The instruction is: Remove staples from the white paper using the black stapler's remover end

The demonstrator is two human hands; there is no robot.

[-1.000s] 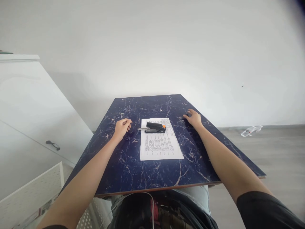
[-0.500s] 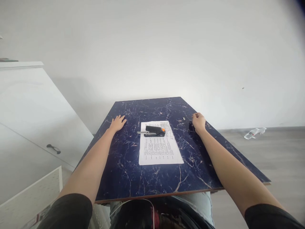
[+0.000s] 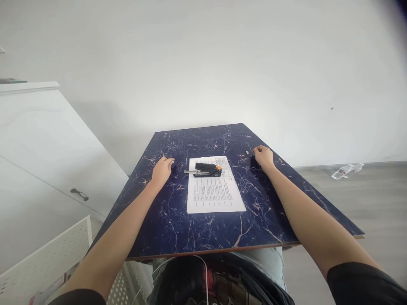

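A black stapler (image 3: 208,170) with an orange patch lies on printed sheets of paper (image 3: 216,196), its metal staple channel sticking out to the left past the paper's edge. My left hand (image 3: 162,171) is left of the stapler, fingers curled in, with nothing visible in them. Right of the paper, my right hand (image 3: 263,157) has its fingers pinched together over the table. Whatever the pinch holds is hidden or too small to name. Just left of those fingertips lies a small silvery piece (image 3: 247,152), perhaps a strip of staples.
The dark blue marbled table (image 3: 203,237) stands against a white wall. On the left is a white cabinet (image 3: 92,156) with a dark handle, above a white perforated rack (image 3: 73,243). A clear plastic bottle (image 3: 346,171) lies on the floor at right. A white cable hangs over my lap.
My left hand, flat with spread fingers before, has come up and moved right with its fingers curled. My right hand stays pinched and has shifted slightly toward the silvery piece. The view tilted slightly.
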